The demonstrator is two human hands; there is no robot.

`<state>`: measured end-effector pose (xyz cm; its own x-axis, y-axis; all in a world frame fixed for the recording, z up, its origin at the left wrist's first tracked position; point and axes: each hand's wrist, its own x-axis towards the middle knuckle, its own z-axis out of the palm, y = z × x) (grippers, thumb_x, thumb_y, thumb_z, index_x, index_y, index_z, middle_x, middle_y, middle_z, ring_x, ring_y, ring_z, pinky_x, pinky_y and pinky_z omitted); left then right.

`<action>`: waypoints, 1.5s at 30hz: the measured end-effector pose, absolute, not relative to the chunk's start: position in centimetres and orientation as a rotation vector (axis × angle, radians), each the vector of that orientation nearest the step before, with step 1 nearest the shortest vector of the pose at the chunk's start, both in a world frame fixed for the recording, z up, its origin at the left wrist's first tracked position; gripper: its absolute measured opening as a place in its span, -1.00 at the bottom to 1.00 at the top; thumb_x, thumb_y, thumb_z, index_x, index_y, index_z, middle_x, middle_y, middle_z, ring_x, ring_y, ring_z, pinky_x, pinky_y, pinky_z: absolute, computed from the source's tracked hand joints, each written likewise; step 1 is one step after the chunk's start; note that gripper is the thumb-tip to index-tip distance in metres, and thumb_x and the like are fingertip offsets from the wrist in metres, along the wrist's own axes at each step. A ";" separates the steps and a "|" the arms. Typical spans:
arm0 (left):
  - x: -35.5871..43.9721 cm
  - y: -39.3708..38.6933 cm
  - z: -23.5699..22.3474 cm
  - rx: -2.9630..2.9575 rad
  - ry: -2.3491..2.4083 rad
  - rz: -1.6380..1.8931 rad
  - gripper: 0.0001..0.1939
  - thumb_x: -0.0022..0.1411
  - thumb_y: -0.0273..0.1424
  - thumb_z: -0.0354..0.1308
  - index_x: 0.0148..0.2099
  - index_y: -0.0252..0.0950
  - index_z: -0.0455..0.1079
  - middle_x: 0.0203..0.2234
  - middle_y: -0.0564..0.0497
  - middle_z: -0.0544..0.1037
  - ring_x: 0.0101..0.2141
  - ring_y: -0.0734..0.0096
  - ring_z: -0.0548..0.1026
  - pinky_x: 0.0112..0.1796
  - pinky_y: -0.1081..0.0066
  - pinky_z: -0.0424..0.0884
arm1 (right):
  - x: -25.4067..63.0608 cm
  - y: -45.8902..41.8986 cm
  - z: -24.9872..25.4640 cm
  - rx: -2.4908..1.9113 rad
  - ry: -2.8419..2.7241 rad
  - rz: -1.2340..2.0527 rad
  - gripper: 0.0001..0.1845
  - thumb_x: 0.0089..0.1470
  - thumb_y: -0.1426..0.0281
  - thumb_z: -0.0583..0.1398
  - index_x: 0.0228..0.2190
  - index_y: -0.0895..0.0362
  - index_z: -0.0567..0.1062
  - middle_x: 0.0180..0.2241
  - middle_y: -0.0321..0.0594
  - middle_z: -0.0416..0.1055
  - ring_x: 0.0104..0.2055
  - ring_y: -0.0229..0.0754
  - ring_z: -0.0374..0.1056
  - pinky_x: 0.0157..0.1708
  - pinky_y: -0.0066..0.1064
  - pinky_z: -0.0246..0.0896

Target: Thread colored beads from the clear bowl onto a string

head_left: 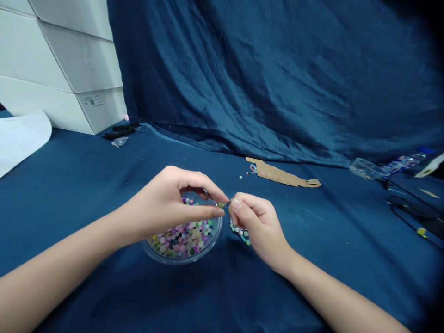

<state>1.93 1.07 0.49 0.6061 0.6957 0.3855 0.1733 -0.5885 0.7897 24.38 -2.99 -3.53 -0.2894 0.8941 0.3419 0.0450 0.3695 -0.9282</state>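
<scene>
Above a clear round bowl [173,261] of mixed pastel beads [180,238], my left hand [173,199] pinches a small green bead [221,205] between thumb and fingertips. Just to its right, my right hand [258,226] is closed, thumb against the curled index finger, close to the bead. A thin thread seems to run between the two hands, though it is too fine to follow. Below the right hand hangs or lies a string of beads [243,233], white, pink and green, partly hidden by that hand.
Behind the hands lies a torn cardboard strip [284,175] beside a small cluster of beads [253,169]. White boxes [55,60] are stacked at the back left. At right are a clear plastic cup [364,169], a bottle [405,162] and black cables [412,217].
</scene>
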 end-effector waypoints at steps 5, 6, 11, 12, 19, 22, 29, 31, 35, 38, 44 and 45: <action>1.9 1.0 0.6 2.104 0.678 0.942 -0.86 0.25 -0.45 0.47 -0.12 -0.22 0.72 -0.24 0.04 0.76 -0.22 0.40 0.70 -0.19 0.51 0.57 | 24.3 -3.1 -3.5 -0.870 -1.624 1.124 -0.54 0.43 0.19 0.22 -0.51 0.10 0.41 -0.56 -0.42 0.17 -0.50 -0.30 0.01 -0.49 -0.41 -0.06; 1.9 1.0 0.6 2.102 0.680 0.940 -0.87 0.26 -0.45 0.47 -0.12 -0.22 0.72 -0.24 0.03 0.76 -0.23 0.40 0.70 -0.19 0.51 0.57 | 24.3 -3.1 -3.5 -0.875 -1.625 1.124 -0.53 0.43 0.18 0.23 -0.51 0.10 0.41 -0.56 -0.41 0.17 -0.50 -0.30 0.01 -0.49 -0.41 -0.06; 2.0 1.0 0.6 2.114 0.678 0.930 -0.87 0.26 -0.43 0.47 -0.12 -0.22 0.73 -0.26 0.01 0.76 -0.23 0.39 0.69 -0.20 0.50 0.56 | 24.2 -3.2 -3.6 -0.863 -1.603 1.123 -0.53 0.44 0.15 0.23 -0.50 0.10 0.41 -0.56 -0.41 0.16 -0.51 -0.30 0.01 -0.50 -0.41 -0.06; 2.1 1.0 0.6 2.114 0.673 0.935 -0.87 0.25 -0.43 0.48 -0.13 -0.22 0.73 -0.26 0.01 0.76 -0.24 0.39 0.69 -0.21 0.50 0.56 | 24.2 -3.2 -3.6 -0.864 -1.596 1.124 -0.52 0.43 0.13 0.23 -0.49 0.10 0.40 -0.56 -0.41 0.16 -0.51 -0.30 0.01 -0.50 -0.41 -0.06; 2.4 0.8 0.9 1.977 0.696 0.910 -0.83 0.21 -0.43 0.51 -0.12 -0.26 0.68 -0.26 0.04 0.77 -0.22 0.37 0.72 -0.17 0.52 0.62 | 24.2 -3.2 -3.6 -0.894 -1.592 1.089 -0.52 0.43 0.09 0.23 -0.47 0.10 0.42 -0.56 -0.40 0.19 -0.51 -0.30 0.03 -0.51 -0.42 -0.05; 2.5 0.6 1.0 1.968 0.692 0.923 -0.87 0.20 -0.42 0.53 -0.22 -0.27 0.66 -0.31 0.06 0.76 -0.26 0.41 0.71 -0.19 0.55 0.61 | 24.2 -3.2 -3.6 -0.902 -1.615 1.098 -0.53 0.44 0.09 0.23 -0.46 0.10 0.43 -0.55 -0.39 0.20 -0.50 -0.30 0.04 -0.50 -0.42 -0.05; 2.7 0.7 0.9 1.869 0.723 0.923 -0.85 0.24 -0.44 0.49 -0.14 -0.27 0.63 -0.38 0.07 0.75 -0.33 0.42 0.72 -0.25 0.58 0.61 | 24.3 -3.2 -3.8 -0.897 -1.647 1.114 -0.53 0.44 0.04 0.22 -0.41 0.10 0.48 -0.54 -0.40 0.19 -0.50 -0.30 0.02 -0.49 -0.41 -0.07; 2.6 0.7 1.0 1.819 0.736 0.926 -0.78 0.23 -0.45 0.50 -0.09 -0.27 0.58 -0.40 0.08 0.75 -0.34 0.41 0.73 -0.26 0.57 0.62 | 24.2 -3.3 -3.8 -0.891 -1.636 1.131 -0.55 0.44 0.03 0.22 -0.38 0.09 0.47 -0.53 -0.41 0.17 -0.49 -0.29 0.00 -0.49 -0.41 -0.08; 2.5 0.5 1.3 1.835 0.674 0.960 -0.72 0.19 -0.53 0.51 -0.10 -0.27 0.54 -0.36 0.09 0.73 -0.27 0.46 0.73 -0.22 0.63 0.61 | 23.9 -3.4 -3.7 -0.841 -1.574 1.222 -0.66 0.41 0.07 0.27 -0.27 0.06 0.45 -0.52 -0.48 0.07 -0.52 -0.31 -0.11 -0.51 -0.42 -0.12; 2.5 0.5 1.3 1.842 0.629 0.965 -0.77 0.24 -0.52 0.49 -0.10 -0.27 0.54 -0.34 0.09 0.71 -0.25 0.50 0.72 -0.19 0.64 0.61 | 23.9 -3.5 -3.7 -0.817 -1.555 1.256 -0.72 0.41 0.10 0.28 -0.19 0.03 0.45 -0.52 -0.50 0.04 -0.53 -0.31 -0.13 -0.52 -0.42 -0.12; 2.2 0.5 1.3 1.766 0.595 0.978 -0.75 0.23 -0.52 0.50 -0.11 -0.27 0.52 -0.36 0.08 0.71 -0.28 0.45 0.72 -0.20 0.56 0.63 | 24.3 -3.4 -3.5 -0.853 -1.760 1.100 -0.68 0.47 0.11 0.21 -0.24 0.06 0.56 -0.45 -0.37 0.23 -0.43 -0.25 0.11 -0.40 -0.37 0.08; 2.2 0.5 1.4 1.760 0.593 0.985 -0.75 0.23 -0.52 0.50 -0.12 -0.27 0.52 -0.37 0.08 0.71 -0.29 0.46 0.72 -0.20 0.56 0.63 | 24.3 -3.3 -3.4 -0.833 -1.803 1.032 -0.67 0.48 0.14 0.21 -0.27 0.07 0.58 -0.39 -0.32 0.29 -0.36 -0.22 0.21 -0.32 -0.35 0.15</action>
